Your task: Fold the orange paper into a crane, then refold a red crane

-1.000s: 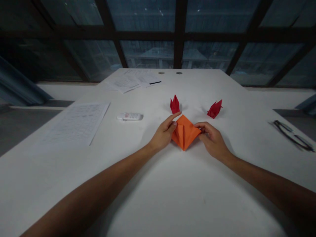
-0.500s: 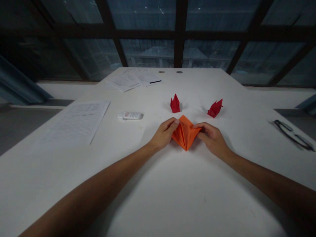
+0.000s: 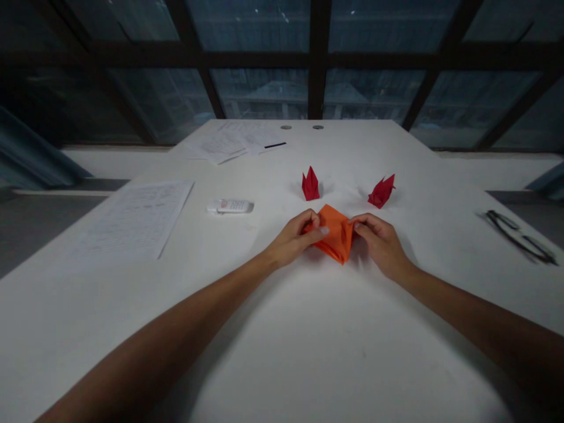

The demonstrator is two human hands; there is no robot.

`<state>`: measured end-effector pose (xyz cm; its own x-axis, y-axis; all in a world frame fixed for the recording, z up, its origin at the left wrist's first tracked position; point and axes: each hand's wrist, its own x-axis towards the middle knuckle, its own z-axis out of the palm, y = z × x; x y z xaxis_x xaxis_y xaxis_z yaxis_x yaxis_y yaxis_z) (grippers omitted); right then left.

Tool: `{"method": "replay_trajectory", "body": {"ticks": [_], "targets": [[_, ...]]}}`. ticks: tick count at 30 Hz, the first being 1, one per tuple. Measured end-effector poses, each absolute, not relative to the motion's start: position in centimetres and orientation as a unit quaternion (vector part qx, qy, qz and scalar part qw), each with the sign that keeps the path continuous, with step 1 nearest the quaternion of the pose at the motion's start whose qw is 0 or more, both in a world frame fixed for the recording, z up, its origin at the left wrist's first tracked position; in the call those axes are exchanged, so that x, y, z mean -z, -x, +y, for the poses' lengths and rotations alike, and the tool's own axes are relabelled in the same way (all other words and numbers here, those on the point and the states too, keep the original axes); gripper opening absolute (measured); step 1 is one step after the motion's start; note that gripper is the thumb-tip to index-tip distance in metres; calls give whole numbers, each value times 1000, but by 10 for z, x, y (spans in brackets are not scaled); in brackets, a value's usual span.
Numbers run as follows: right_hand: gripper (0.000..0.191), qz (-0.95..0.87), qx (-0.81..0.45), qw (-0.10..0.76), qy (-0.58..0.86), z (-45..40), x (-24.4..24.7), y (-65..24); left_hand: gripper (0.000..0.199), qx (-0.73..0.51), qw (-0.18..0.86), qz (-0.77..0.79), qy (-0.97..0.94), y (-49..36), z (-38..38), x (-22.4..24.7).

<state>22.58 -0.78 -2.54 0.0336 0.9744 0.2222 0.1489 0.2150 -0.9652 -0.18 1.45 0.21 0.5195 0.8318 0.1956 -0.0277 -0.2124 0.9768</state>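
Note:
Between my two hands is a partly folded sheet of orange origami paper [image 3: 335, 230], tilted just above the white table [image 3: 282, 341]. My left hand [image 3: 296, 236] pinches its left side, the thumb lying over the front face. At the right corner, my right hand [image 3: 379, 239] grips the paper between thumb and fingers. Some of the folds are hidden behind the fingers. Just beyond the paper stand two red folded-paper figures, one upright red figure [image 3: 311, 184] and one leaning red figure [image 3: 381, 191] farther right.
A white remote-like object [image 3: 230, 206] lies left of my left hand. Written sheets [image 3: 136, 217] rest at the left, with more papers [image 3: 229, 141] and a black pen [image 3: 275, 145] at the back. Black-framed glasses [image 3: 520, 236] are at the right edge.
The left thumb has moved onto the paper's front face. The orange paper has turned slightly, its bottom tip shifting right, and its middle crease looks flatter. The right hand still pinches its corner.

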Motion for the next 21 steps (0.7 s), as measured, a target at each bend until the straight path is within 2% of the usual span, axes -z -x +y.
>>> {"method": "replay_trajectory", "body": {"ticks": [5,10,13,16,21], "targets": [[8,-554,-399,541,490,-7,22,-225,31,-359,564,281,-689,5,16,-4],[8,-555,-398,541,492,-7,22,-224,41,-341,584,278,-682,8,17,-2],[8,-554,-402,541,489,-8,23,-225,37,-351,583,279,-678,6,18,1],[9,-568,-396,534,485,-8,24,-225,30,-380,541,303,-687,3,20,5],[17,-602,-379,523,470,-10,24,-225,23,-447,407,332,-725,0,22,11]]}}
